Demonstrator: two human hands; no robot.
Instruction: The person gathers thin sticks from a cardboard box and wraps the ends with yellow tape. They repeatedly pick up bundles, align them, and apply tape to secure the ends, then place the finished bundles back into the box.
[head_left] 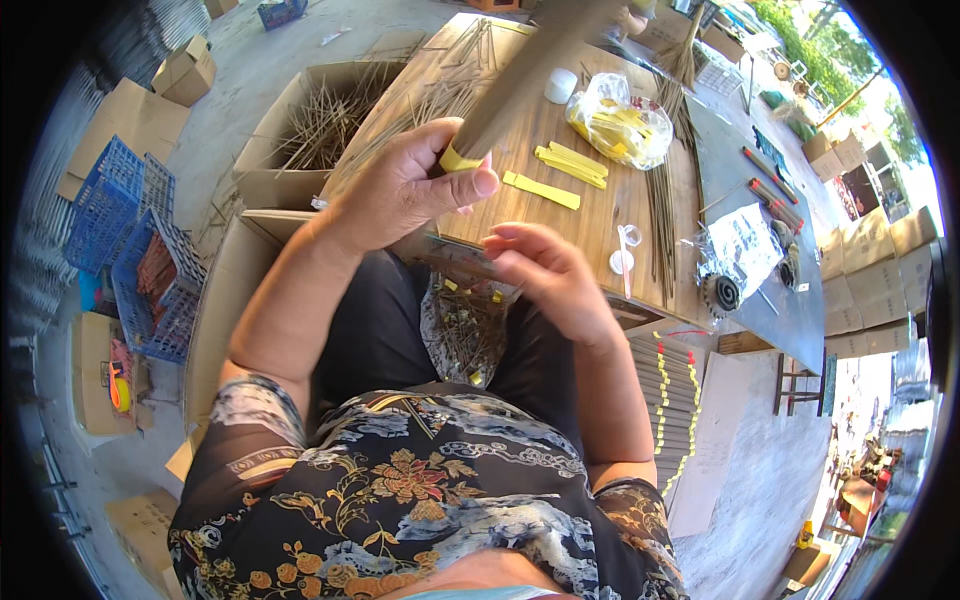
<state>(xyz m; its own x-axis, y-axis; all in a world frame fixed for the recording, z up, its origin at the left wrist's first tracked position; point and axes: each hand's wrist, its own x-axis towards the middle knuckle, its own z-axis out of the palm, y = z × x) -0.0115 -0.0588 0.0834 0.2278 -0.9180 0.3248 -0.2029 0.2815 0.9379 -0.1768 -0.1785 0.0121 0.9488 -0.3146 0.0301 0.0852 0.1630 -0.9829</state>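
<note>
My left hand (420, 185) is closed round the lower end of a thick brown bundle (515, 85), which looks like thin sticks pressed together. A yellow paper band (458, 160) wraps that end. The bundle tilts up and away to the right, and its far end runs out of view. My right hand (550, 275) hovers just below and to the right, fingers loosely curled and apart, holding nothing. On the wooden table (625, 210) beyond it lie a single yellow strip (542, 190) and a stack of yellow strips (572, 165).
A clear plastic bag (620, 122) of yellow strips and a white roll (560, 86) stand farther back. Loose sticks fill a cardboard box (270, 185) at left. Blue crates (105, 210) sit farther left. Banded bundles (675, 400) line up at lower right, below a grey table (750, 200).
</note>
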